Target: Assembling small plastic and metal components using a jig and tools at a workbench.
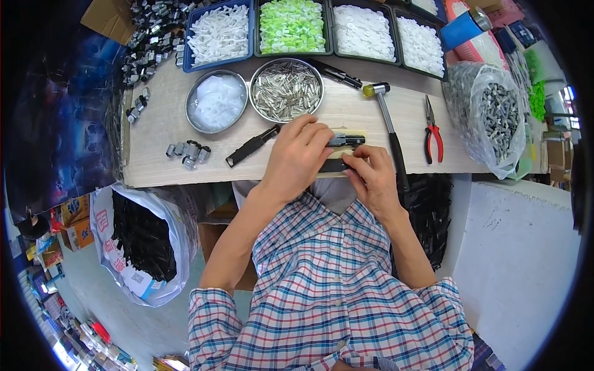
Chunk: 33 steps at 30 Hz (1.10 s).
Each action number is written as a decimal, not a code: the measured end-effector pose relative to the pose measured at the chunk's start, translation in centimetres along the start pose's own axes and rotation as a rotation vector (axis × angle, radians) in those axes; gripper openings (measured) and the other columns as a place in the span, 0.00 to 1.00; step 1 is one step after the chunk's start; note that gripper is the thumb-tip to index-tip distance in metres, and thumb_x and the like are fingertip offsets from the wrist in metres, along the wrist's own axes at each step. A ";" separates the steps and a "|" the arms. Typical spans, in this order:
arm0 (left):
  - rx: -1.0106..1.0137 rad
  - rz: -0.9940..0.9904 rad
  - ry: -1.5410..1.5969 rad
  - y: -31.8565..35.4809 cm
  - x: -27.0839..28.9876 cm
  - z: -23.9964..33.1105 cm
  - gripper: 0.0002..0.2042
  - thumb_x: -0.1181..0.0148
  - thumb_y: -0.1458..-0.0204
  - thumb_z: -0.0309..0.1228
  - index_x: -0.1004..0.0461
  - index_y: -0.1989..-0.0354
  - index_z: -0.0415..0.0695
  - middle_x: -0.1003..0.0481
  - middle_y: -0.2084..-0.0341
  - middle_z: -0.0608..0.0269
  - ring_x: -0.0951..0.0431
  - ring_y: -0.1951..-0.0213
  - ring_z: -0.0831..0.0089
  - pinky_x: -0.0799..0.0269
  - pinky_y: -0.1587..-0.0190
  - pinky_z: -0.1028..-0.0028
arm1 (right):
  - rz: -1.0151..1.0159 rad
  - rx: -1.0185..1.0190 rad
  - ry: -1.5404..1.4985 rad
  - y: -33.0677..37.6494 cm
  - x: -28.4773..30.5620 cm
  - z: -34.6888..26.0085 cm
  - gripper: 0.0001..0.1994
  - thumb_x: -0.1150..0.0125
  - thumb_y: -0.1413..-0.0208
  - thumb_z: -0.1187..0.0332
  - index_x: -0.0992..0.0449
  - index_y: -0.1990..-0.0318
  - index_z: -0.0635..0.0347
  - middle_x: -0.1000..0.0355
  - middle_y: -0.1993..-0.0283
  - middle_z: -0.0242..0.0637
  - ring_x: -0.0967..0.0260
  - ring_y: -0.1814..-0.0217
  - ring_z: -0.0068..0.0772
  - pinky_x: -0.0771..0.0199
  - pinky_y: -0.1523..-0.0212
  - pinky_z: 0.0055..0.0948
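Resting at the near edge of the tabletop, a black clip part on a small wooden block is pressed under the left hand, fingers curled over it; right hand fingers pinch its near side. Hammer lies just right.

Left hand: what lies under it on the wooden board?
The left hand covers a black part on a pale block; only the part's right end shows. What the palm hides cannot be seen.

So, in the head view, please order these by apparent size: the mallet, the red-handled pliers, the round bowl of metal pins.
1. Mallet, longest.
2. Round bowl of metal pins, a bit shorter across, though broader.
3. Red-handled pliers, clearly smallest.
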<state>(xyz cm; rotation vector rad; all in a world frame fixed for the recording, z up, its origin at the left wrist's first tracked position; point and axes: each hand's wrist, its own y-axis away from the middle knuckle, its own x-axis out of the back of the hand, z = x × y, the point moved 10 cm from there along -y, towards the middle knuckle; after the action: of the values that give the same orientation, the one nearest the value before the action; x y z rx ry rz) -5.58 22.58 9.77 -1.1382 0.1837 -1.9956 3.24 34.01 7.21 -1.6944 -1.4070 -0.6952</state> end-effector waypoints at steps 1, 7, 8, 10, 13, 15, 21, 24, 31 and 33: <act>-0.004 -0.001 0.002 -0.3 -0.3 0.1 0.14 0.31 0.55 0.22 0.24 0.58 0.38 0.22 0.58 0.54 0.24 0.47 0.52 0.28 0.46 0.59 | -0.015 -0.013 0.001 0.0 -0.1 0.1 0.17 0.29 0.51 0.76 0.20 0.51 0.60 0.29 0.51 0.43 0.31 0.48 0.46 0.27 0.49 0.39; -0.001 -0.105 -0.026 -0.9 -2.0 -0.4 0.12 0.31 0.56 0.21 0.25 0.63 0.39 0.23 0.64 0.57 0.23 0.52 0.55 0.28 0.51 0.60 | 0.071 -0.123 -0.109 0.7 1.3 0.9 0.18 0.32 0.48 0.78 0.21 0.48 0.62 0.29 0.50 0.44 0.28 0.50 0.45 0.26 0.50 0.37; 0.018 -0.099 0.025 -0.9 -1.9 -0.5 0.12 0.31 0.57 0.21 0.25 0.63 0.39 0.23 0.64 0.57 0.22 0.54 0.55 0.27 0.52 0.60 | 0.136 -0.213 -0.171 1.4 1.9 2.0 0.17 0.34 0.46 0.79 0.21 0.48 0.62 0.28 0.49 0.44 0.27 0.51 0.44 0.25 0.51 0.35; 0.038 -0.094 0.075 -0.8 -1.9 -0.8 0.12 0.31 0.57 0.20 0.25 0.64 0.39 0.23 0.64 0.57 0.22 0.57 0.55 0.27 0.54 0.61 | 0.161 -0.246 -0.161 1.9 2.8 2.6 0.17 0.35 0.45 0.79 0.21 0.47 0.63 0.28 0.49 0.45 0.26 0.51 0.43 0.25 0.51 0.33; 0.019 -0.081 0.086 -0.9 -1.9 -0.8 0.12 0.31 0.58 0.19 0.25 0.64 0.38 0.23 0.65 0.57 0.22 0.60 0.55 0.27 0.56 0.61 | 0.195 -0.298 -0.151 2.8 3.7 3.6 0.16 0.37 0.43 0.80 0.21 0.47 0.64 0.27 0.48 0.46 0.25 0.50 0.42 0.26 0.51 0.30; 0.006 -0.088 0.064 -1.0 -1.9 -0.6 0.12 0.31 0.58 0.18 0.25 0.64 0.38 0.23 0.66 0.57 0.22 0.59 0.56 0.26 0.57 0.62 | 0.202 -0.286 -0.096 3.2 4.2 3.9 0.15 0.38 0.43 0.80 0.21 0.48 0.64 0.27 0.48 0.46 0.26 0.50 0.42 0.26 0.50 0.30; 0.054 -0.096 0.071 -0.9 -2.2 -0.7 0.13 0.31 0.59 0.16 0.25 0.64 0.38 0.23 0.66 0.57 0.23 0.59 0.57 0.25 0.56 0.62 | 0.191 -0.294 0.338 4.3 5.2 5.7 0.21 0.38 0.43 0.80 0.26 0.40 0.64 0.30 0.44 0.49 0.28 0.46 0.50 0.26 0.47 0.35; 0.056 -0.114 0.061 -0.7 -2.4 -0.6 0.12 0.32 0.58 0.17 0.26 0.64 0.38 0.24 0.65 0.56 0.23 0.58 0.57 0.26 0.56 0.61 | 0.103 -0.397 0.225 4.7 4.4 7.6 0.24 0.41 0.41 0.78 0.32 0.36 0.66 0.32 0.44 0.53 0.30 0.45 0.55 0.28 0.44 0.41; 0.048 -0.020 -0.085 1.0 -1.3 2.1 0.21 0.29 0.55 0.25 0.25 0.52 0.34 0.25 0.47 0.46 0.27 0.42 0.48 0.29 0.42 0.56 | 0.203 -0.425 -0.107 9.8 5.4 5.3 0.19 0.50 0.32 0.74 0.33 0.36 0.69 0.24 0.52 0.56 0.21 0.56 0.53 0.24 0.54 0.34; 0.122 -0.145 -0.215 1.8 -2.9 3.2 0.35 0.28 0.55 0.34 0.33 0.38 0.29 0.34 0.35 0.39 0.37 0.31 0.45 0.40 0.32 0.48 | 0.188 -0.355 -0.106 10.6 5.5 3.8 0.19 0.48 0.31 0.72 0.32 0.35 0.69 0.22 0.56 0.55 0.20 0.63 0.47 0.24 0.62 0.31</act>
<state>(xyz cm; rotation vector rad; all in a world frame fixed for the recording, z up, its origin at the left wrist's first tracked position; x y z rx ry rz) -1.33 24.26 8.87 -1.3077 -0.1326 -1.9615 14.43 39.53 7.23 -2.1366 -1.2248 -0.7928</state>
